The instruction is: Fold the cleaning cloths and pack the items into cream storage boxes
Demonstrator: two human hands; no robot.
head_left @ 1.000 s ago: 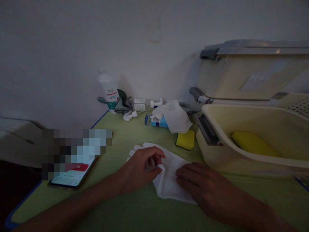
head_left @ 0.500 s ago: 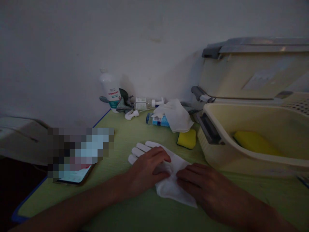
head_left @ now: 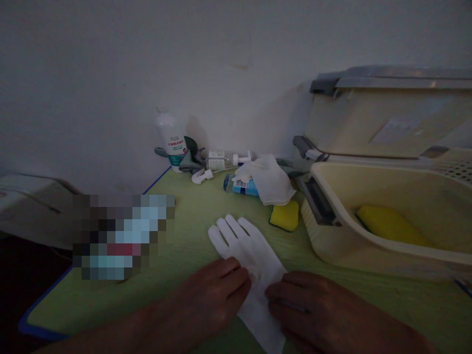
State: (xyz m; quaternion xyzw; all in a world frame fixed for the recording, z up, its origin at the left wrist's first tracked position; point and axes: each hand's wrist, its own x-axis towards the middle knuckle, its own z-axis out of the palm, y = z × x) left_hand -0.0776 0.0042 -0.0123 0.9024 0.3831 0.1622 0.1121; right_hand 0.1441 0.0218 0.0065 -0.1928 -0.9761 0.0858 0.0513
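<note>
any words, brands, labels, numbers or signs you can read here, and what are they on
None can be read with certainty:
White bottle: red characters and smaller print, too small and blurred.
Clear pump bottle: label print too small.
Blue-labelled bottle: barcode visible, no legible digits or words.
Pale sticker on the cream plastic at the back: too faint.
Phone screen: pixelated.

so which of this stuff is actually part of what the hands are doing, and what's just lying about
In use:
- white glove, laid flat
- left hand and right hand, both on it

Apparently just lying about:
- white cloth draped over blue-labelled bottle
- yellow sponge
- upright white bottle
- clear pump bottle, on its side
- open cream bin, another sponge inside
</note>
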